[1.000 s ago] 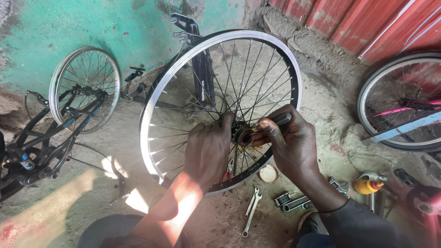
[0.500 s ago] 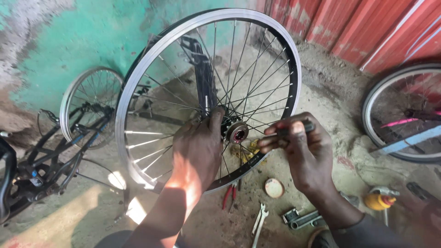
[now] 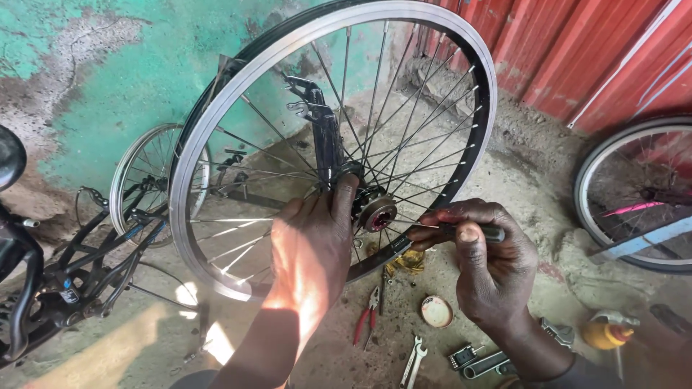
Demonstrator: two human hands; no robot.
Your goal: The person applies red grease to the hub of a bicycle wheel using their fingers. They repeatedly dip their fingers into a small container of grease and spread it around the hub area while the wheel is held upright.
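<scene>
Left hand (image 3: 317,252) clamped on bicycle wheel (image 3: 216,144) beside hub (image 3: 379,215), centre frame; right hand (image 3: 490,266) pinched shut on slim tool (image 3: 472,233). Best kept wheel steady.

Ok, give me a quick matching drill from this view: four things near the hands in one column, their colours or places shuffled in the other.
Things:
1. pliers
2. wheel hub
3. bottle
4. spanner

Descriptions:
A. yellow, on the ground at far right
B. red handles, lying under the wheel
C. silvery, on the ground near the bottom edge
D. at the middle of the spokes, by the left hand

Pairs: 1-B, 2-D, 3-A, 4-C
</scene>
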